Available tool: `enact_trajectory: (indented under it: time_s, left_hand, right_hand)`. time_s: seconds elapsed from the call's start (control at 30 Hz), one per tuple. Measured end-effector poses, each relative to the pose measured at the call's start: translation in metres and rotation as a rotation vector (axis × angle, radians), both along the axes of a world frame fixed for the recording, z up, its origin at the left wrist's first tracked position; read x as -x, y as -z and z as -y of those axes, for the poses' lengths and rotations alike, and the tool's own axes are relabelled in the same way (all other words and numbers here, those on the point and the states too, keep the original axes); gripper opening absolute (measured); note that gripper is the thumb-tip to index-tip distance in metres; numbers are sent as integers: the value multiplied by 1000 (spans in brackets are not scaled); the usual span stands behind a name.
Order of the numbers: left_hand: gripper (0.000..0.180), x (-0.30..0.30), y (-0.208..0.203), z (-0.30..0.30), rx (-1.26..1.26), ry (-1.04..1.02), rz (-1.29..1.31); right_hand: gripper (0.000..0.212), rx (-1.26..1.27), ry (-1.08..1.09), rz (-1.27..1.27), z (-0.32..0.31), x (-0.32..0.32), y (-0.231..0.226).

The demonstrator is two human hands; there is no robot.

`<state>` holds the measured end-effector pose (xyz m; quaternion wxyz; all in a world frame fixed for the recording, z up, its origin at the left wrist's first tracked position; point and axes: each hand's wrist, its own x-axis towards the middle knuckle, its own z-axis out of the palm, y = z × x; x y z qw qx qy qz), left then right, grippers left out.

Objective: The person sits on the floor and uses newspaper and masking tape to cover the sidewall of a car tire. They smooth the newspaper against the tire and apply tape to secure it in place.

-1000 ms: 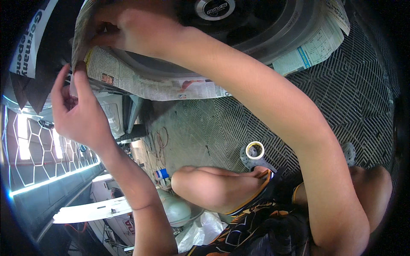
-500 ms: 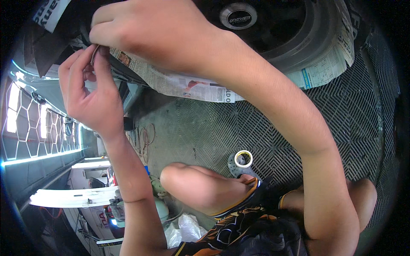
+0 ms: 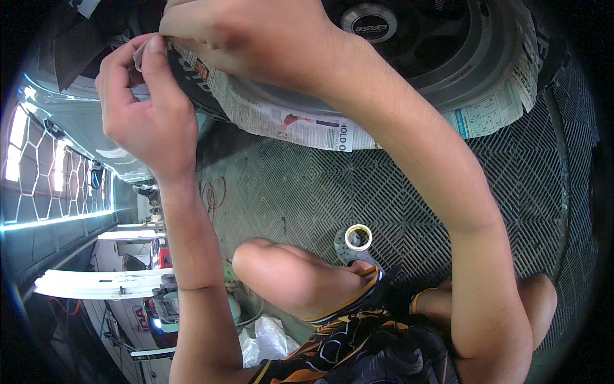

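At the upper left, my left hand (image 3: 150, 109) pinches a small, thin greyish strip (image 3: 138, 59) between thumb and forefinger. My right hand (image 3: 249, 45) reaches across from the right, its bent fingers closed beside the left fingertips. Whatever those fingers hold is hidden behind the hand. Both hands are at the left side of a car wheel (image 3: 441, 77) with a dark, spoked face and a round centre cap (image 3: 369, 24). Sheets of newspaper (image 3: 307, 131) lie along the wheel's lower edge, covering part of the tyre, and bend outward at the right.
A tape roll (image 3: 358, 237) rests by my foot on the grated floor tiles (image 3: 409, 185). Clear plastic (image 3: 272, 339) lies beside my bent leg. Farther left are a white curved panel (image 3: 96, 283), a reddish hose (image 3: 214, 192) and a pale car body (image 3: 96, 134).
Both hands have shifted slightly up and right in the picture, still close together. More of the wheel and newspaper shows as the view has moved a little.
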<state>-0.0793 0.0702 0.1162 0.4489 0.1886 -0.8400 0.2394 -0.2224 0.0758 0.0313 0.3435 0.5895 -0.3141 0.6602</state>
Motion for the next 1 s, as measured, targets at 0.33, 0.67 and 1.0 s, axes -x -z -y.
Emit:
enact_trajectory:
  time_s: [0.33,0.67,1.0]
  left_hand:
    - [18,-8,-15,9,-619,335,-530]
    - [25,-8,15,-24,-401,267,-505]
    - [52,-41,65,-55,-680,241,-186]
  right_hand:
    - [23,12,-40,11,-1,-7,-1]
    - [25,178,-186,217,-17,-5,-4]
    - [20,-238,-1278,723,-20,-62,81]
